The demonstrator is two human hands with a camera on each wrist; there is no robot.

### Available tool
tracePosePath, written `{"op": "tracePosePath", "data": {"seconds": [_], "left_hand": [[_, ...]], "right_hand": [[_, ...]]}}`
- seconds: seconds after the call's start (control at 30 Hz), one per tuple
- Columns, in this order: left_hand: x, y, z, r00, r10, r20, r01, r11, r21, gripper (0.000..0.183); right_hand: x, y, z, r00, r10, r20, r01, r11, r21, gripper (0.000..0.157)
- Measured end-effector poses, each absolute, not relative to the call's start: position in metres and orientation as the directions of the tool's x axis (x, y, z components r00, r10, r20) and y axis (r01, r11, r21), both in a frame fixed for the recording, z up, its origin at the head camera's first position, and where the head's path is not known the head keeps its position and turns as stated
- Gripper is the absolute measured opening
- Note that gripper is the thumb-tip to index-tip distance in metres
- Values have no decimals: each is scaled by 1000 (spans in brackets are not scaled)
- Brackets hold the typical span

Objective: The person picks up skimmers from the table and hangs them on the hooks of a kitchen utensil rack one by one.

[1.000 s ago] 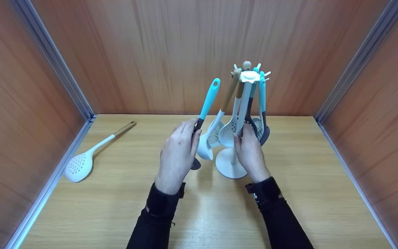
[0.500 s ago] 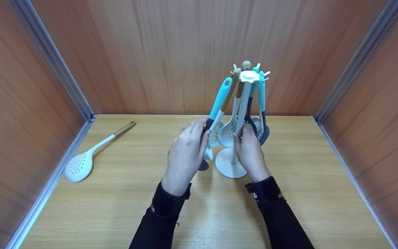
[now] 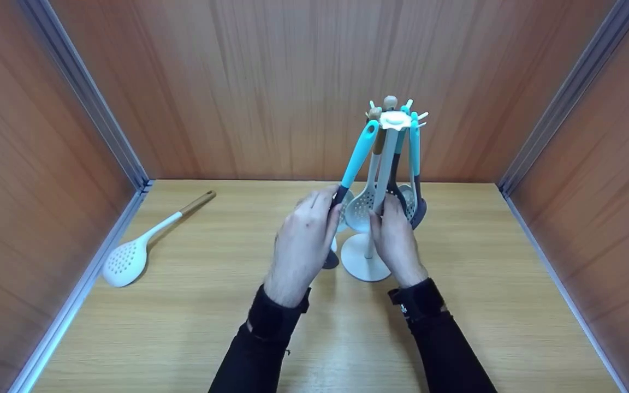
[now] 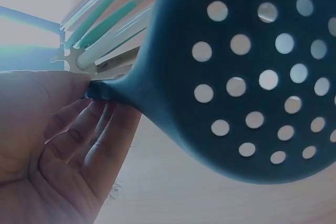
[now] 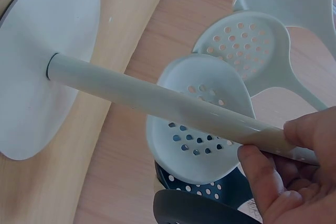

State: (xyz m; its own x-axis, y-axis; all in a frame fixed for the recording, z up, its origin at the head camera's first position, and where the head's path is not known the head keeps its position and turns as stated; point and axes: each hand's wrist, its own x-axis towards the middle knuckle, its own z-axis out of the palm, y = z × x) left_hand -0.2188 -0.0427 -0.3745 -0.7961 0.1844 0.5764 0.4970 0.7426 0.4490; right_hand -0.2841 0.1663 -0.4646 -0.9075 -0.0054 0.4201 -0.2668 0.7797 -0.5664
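Note:
My left hand (image 3: 303, 240) pinches the neck of a skimmer (image 4: 257, 100) with a dark, round, perforated head. Its turquoise handle (image 3: 359, 155) points up and leans right, the holed end beside the rack's top. My right hand (image 3: 399, 240) grips the white pole (image 5: 157, 103) of a utensil stand, thumb and fingers around it. From the stand's top (image 3: 395, 120) hang several utensils, among them a white slotted spoon (image 3: 360, 210) and a dark ladle (image 3: 419, 213). The left hand and skimmer cover most of a white ladle; whether the handle touches a hook I cannot tell.
A white slotted turner (image 3: 126, 263) with a wooden-look handle lies at the left of the table. The stand's round white base (image 3: 361, 265) rests on the tabletop (image 3: 194, 327). Wooden panels (image 3: 271, 87) close off the back and both sides.
My left hand has carried the skimmer rightward to the stand, so its handle end now sits by the rack's top. The right hand keeps its hold on the pole.

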Motion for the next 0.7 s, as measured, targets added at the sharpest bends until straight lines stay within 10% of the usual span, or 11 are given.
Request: {"op": "tracePosePath", "data": {"seconds": [0.7], "left_hand": [[-227, -33, -371, -813, 196, 548, 492, 733, 469, 36]], "right_hand": [[-284, 166, -463, -911, -12, 413, -272, 770, -577, 52]]}}
